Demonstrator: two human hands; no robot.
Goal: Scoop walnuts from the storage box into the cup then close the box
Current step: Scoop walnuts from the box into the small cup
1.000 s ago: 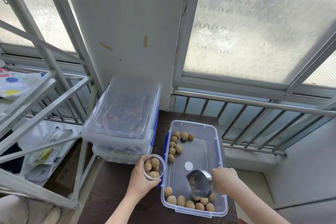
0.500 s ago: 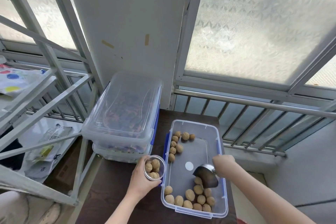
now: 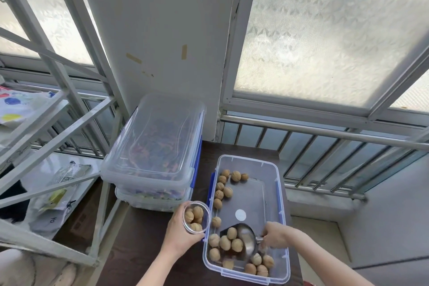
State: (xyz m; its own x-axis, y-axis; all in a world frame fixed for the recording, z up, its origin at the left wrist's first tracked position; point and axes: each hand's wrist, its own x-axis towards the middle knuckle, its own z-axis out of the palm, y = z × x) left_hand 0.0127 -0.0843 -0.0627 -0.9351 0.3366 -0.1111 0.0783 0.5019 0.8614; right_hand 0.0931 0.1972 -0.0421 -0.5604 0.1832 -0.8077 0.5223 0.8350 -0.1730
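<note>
Frosted windows behind; left hand grips the cup, right hand the scoop; no legible labels.

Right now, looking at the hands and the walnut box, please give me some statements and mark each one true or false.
1. The left hand holds a clear cup containing walnuts. True.
2. The metal scoop in the right hand is empty. False: it carries several walnuts.
3. The walnut box has its lid on. False: it is open.
4. Two closed boxes are stacked left of the walnut box. True.
</note>
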